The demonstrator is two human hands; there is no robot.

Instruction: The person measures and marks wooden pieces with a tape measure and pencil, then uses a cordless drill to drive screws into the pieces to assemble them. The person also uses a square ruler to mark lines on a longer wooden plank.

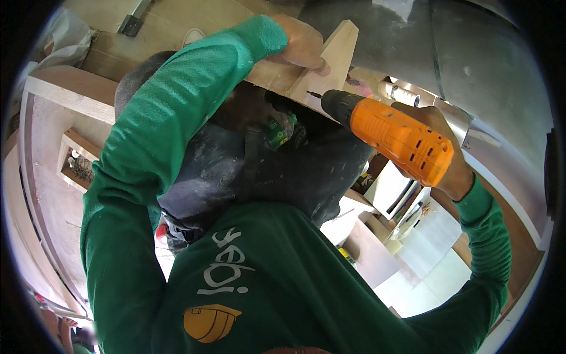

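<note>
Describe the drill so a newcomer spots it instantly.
Find the dark grey surface across the upper right. Below it, the right hand holds the drill, its bit aimed at a pale board. Its bright orange body and black chuck stand out from that plain wood.

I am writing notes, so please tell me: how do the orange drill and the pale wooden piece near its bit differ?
The drill is orange with a dark chuck; the wooden piece is pale. The drill has a bulky body, while the wooden piece is flat with an angled end. The right hand grips the drill; the left hand has its thumb on the wooden piece. Each has a hand on it.
</note>
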